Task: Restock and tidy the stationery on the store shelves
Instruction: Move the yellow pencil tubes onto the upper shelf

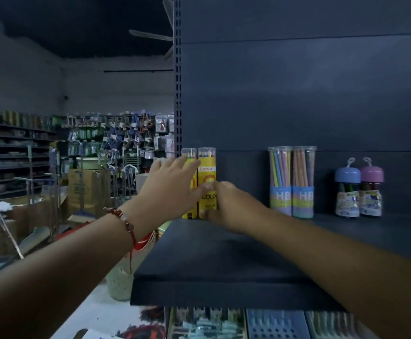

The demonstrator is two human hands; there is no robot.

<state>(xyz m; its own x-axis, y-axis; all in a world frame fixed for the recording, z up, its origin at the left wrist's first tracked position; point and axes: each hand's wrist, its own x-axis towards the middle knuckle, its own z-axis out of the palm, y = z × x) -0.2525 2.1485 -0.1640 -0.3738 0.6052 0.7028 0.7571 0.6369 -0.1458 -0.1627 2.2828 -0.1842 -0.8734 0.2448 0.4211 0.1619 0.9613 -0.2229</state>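
Two yellow coloured-pencil tubes stand side by side at the back left of the dark shelf. My left hand lies flat with straight fingers against the left tube, covering most of it. My right hand grips the right tube low down, thumb near its base and fingers round its side. Both tubes are upright and touch each other.
Two clear HB pencil tubes stand further right on the shelf, then two small jars with blue and purple lids. Packets fill the shelf below. Cardboard boxes, a perforated bin and hanging goods crowd the aisle at left.
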